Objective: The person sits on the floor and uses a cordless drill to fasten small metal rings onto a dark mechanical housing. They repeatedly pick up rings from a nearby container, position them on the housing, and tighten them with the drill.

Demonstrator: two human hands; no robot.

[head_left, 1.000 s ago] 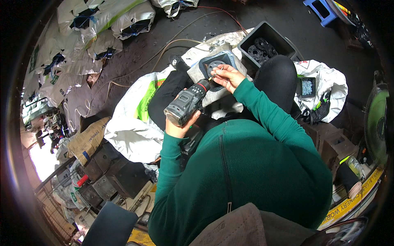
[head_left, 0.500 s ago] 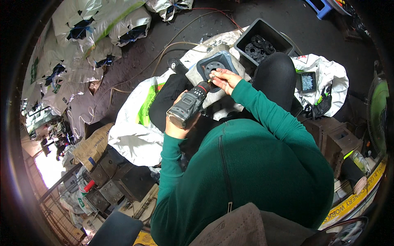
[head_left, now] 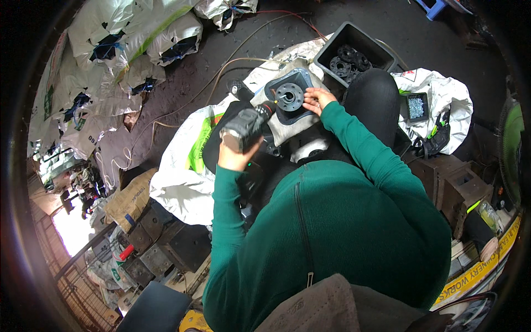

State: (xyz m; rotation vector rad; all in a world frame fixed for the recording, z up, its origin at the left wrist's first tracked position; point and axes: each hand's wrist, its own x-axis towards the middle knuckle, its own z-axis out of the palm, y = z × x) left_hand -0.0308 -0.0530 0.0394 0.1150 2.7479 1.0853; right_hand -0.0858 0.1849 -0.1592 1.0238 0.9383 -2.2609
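Here, of two hands (head_left: 233, 158) (head_left: 319, 100), the left holds one drill (head_left: 243, 130).

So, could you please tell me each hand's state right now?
Left hand: closed around the drill.
Right hand: beside the grey disc; grip cannot be told.

Power drill (head_left: 241, 130) and parts bin (head_left: 369, 46) indicate a workshop.

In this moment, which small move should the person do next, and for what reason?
Probably line up the drill tip with the round disc: the left hand holds the drill with its nose at one side of the disc, while the right hand is by the opposite edge, seemingly ready to steady it.
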